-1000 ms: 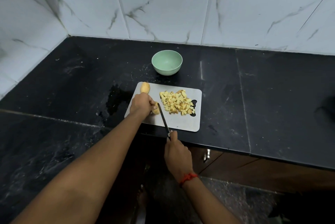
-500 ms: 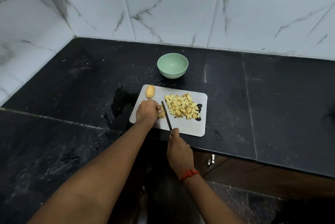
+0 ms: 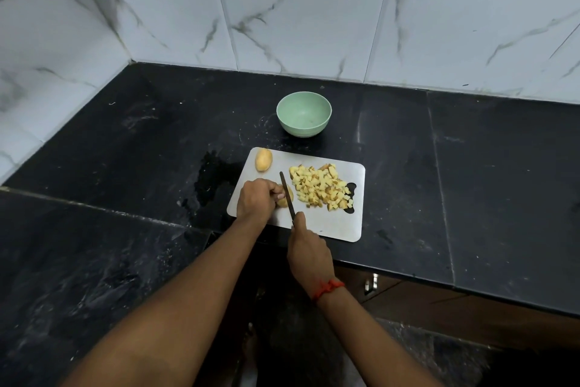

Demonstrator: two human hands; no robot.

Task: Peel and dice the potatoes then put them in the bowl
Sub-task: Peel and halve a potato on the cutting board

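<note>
One pale green bowl (image 3: 303, 131) stands at the far side of a single black desk (image 3: 470, 182), and one grey cutting board (image 3: 324, 225) lies nearer. On the board are two potatoes: one whole potato (image 3: 263, 160) at its far left corner and one part-cut potato (image 3: 282, 202) at its near left. To their right sits one heap of diced pieces (image 3: 320, 187), too many to count. One knife (image 3: 287, 195) is in view. Two hands appear, a left hand (image 3: 255, 198) and a right hand (image 3: 309, 253), with one red thread (image 3: 328, 288) tied on the right wrist.
</note>
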